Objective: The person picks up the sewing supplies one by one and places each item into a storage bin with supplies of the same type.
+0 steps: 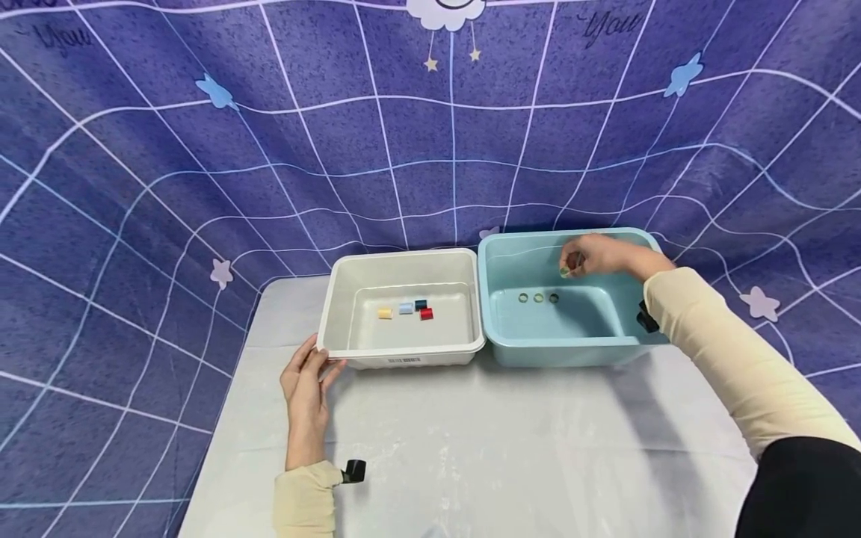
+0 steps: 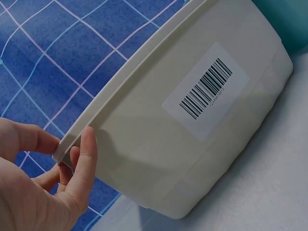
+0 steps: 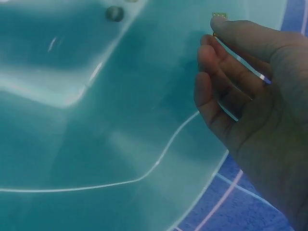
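My left hand point(image 1: 306, 382) grips the front left corner of a white plastic bin point(image 1: 403, 350); the left wrist view shows thumb and fingers on either side of its rim point(image 2: 103, 96). Inside that bin lie small cylinders: yellow point(image 1: 385, 314), light blue point(image 1: 406, 308), dark blue point(image 1: 421, 305) and red point(image 1: 427, 314). Over the light blue bin point(image 1: 572, 342), my right hand point(image 1: 599, 254) pinches a small greenish-gold piece point(image 3: 219, 16), mostly covered by the fingertips. Three small rings sit in a row on that bin's floor, the middle one point(image 1: 538, 297) between two others.
The two bins stand side by side, rims nearly touching, on a table with a pale cover point(image 1: 430, 441). A purple-blue cloth point(image 1: 377, 134) with a grid pattern hangs close behind them and on the left. A barcode label point(image 2: 207, 91) marks the white bin's front.
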`<state>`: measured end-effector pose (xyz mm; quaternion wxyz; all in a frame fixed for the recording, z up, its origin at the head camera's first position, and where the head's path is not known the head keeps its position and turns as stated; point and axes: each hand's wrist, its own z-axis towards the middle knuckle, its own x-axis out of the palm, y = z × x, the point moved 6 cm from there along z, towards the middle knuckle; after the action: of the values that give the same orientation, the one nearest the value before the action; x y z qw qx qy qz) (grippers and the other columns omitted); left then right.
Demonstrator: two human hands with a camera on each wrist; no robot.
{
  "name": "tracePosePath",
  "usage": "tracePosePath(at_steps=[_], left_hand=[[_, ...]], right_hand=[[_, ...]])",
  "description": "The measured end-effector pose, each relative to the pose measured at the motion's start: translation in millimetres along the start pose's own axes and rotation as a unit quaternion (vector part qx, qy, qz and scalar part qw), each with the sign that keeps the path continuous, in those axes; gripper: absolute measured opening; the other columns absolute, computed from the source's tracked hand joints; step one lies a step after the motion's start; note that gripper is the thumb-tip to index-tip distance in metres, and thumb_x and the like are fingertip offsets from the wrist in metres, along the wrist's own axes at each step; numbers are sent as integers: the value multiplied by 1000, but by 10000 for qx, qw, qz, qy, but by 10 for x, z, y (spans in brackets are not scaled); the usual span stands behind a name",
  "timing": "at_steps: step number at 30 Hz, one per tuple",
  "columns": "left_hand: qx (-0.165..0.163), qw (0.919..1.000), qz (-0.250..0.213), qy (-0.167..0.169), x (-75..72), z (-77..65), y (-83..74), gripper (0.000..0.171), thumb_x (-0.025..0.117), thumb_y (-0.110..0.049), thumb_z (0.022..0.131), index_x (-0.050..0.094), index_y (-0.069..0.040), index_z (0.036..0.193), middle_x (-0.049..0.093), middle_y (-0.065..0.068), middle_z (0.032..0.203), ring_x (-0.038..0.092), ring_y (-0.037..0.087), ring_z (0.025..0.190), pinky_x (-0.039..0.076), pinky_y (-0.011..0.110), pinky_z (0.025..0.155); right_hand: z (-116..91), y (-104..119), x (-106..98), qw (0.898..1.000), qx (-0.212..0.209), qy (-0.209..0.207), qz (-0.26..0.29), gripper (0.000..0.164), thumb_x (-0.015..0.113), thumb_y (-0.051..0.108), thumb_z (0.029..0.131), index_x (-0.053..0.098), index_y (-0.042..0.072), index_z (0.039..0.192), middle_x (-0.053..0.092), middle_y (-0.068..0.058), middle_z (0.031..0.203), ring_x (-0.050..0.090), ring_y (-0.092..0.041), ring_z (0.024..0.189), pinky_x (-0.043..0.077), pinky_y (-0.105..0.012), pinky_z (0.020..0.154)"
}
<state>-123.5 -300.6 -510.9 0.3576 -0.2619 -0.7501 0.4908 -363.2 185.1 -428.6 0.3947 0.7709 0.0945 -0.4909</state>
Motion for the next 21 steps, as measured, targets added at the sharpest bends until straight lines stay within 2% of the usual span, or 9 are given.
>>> tracePosePath(at_steps=[7, 11, 16, 21], left_hand=[[31, 10000, 0, 11, 7, 9, 2, 42, 53, 3, 103, 56, -1, 145, 55, 10, 117, 70, 12, 80, 69, 25, 78], [40, 10000, 27, 29, 12, 11, 0, 43, 53, 3, 103, 55, -1, 146, 55, 12, 120, 70, 12, 80, 69, 25, 79], [50, 10000, 33, 21, 4, 13, 4, 44, 54, 3, 103, 55, -1, 146, 55, 11, 119, 70, 11, 80, 69, 25, 80], [64, 10000, 28, 56, 3, 12, 11, 44, 54, 3, 103, 55, 0, 147, 55, 12, 120, 70, 11, 81, 69, 25, 79]], right_hand=[[64, -127, 131, 9991, -291, 160, -255, 15, 76, -6, 83, 71, 2, 94, 74, -12, 89, 69, -20, 84, 58, -26, 74], [99, -195, 204, 9986, -288, 321, -303, 15, 77, -6, 81, 72, 2, 92, 75, -12, 89, 69, -21, 85, 59, -28, 75], [125, -283, 319, 9965, -272, 482, -628, 14, 80, -3, 80, 73, 1, 92, 74, -12, 88, 67, -19, 82, 59, -29, 72], [138, -342, 451, 9947, -287, 646, -749, 13, 80, -2, 82, 73, -2, 93, 75, -16, 90, 70, -24, 84, 62, -35, 74]])
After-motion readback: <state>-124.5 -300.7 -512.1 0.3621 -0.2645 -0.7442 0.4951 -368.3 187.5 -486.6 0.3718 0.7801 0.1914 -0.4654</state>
